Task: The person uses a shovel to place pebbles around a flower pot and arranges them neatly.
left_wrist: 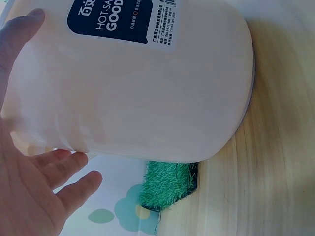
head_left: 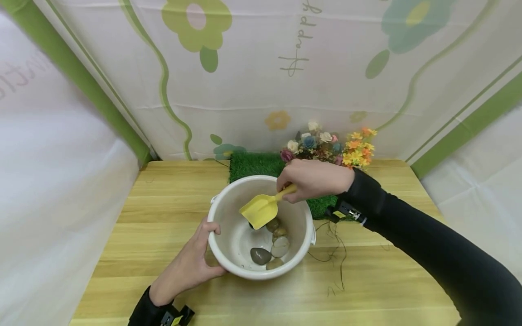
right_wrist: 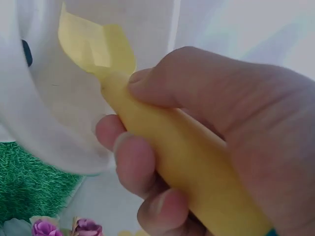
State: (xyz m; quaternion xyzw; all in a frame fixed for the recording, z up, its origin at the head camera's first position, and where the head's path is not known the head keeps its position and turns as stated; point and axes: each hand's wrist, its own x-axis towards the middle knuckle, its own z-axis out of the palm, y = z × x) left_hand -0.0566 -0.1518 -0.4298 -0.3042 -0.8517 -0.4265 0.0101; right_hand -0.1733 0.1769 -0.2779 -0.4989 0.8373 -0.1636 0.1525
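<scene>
A white bucket (head_left: 229,222) with a dark label (left_wrist: 110,22) on its outside stands on the wooden table. My left hand (head_left: 193,262) grips its left rim, fingertips over the edge and thumb against the outer wall. In my right hand (head_left: 316,177) is a yellow toy shovel (head_left: 261,210), held by its handle with thumb and fingers wrapped round it. The shovel's blade hangs over the bucket's inside, slanting down to the left, with nothing visible on it. Several stones lie on the bucket's floor, among them a dark grey stone (head_left: 260,256) and a whitish stone (head_left: 280,247). The blade partly hides others.
Behind the bucket lies a green artificial grass mat (head_left: 254,164). Artificial flowers (head_left: 311,142) and orange-yellow blooms (head_left: 359,149) stand at the back right. Thin root-like strands (head_left: 340,253) lie on the wooden table (head_left: 387,280) to the right. Printed fabric (head_left: 244,90) hangs behind the table.
</scene>
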